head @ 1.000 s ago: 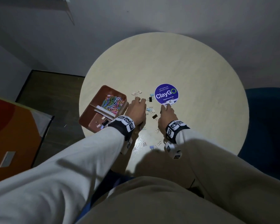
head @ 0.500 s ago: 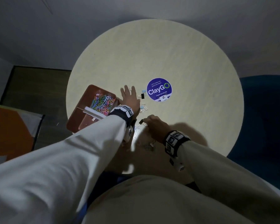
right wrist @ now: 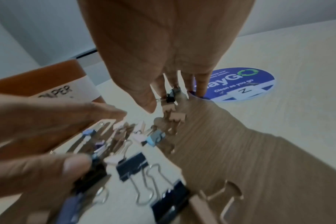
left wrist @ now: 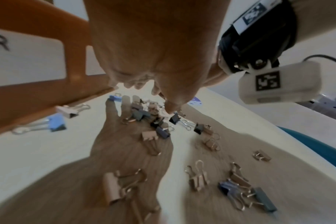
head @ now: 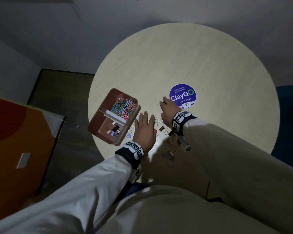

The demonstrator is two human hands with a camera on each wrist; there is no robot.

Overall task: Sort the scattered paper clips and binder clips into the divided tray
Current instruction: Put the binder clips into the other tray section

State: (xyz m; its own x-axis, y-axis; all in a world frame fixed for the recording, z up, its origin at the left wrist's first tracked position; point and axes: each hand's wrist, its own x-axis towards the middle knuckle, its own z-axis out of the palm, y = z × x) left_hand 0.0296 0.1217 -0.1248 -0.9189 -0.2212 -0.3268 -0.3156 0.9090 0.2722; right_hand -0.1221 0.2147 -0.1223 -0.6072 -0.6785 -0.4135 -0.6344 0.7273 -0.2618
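A brown divided tray [head: 107, 123] sits at the table's left edge. Its far compartment holds coloured paper clips [head: 123, 107] and its near one a few binder clips [head: 115, 130]. Several binder clips [head: 161, 128] [left wrist: 155, 134] lie scattered on the table between my hands. My left hand [head: 145, 130] [left wrist: 150, 60] hovers flat just right of the tray, fingers straight, holding nothing. My right hand [head: 167, 108] [right wrist: 163, 60] reaches toward the sticker. Its straight fingertips touch a small black binder clip [right wrist: 170, 97], and the thumb is beside the clip's wire handle.
A round purple ClayGo sticker [head: 183, 96] lies just beyond my right hand on the pale round table [head: 193, 65]. An orange panel [head: 15, 141] stands on the floor to the left. A blue seat [head: 289, 115] is at the right.
My right hand has moved from the near clips forward to a clip beside the sticker. My left hand has drawn back from the tray's far end to alongside its near half.
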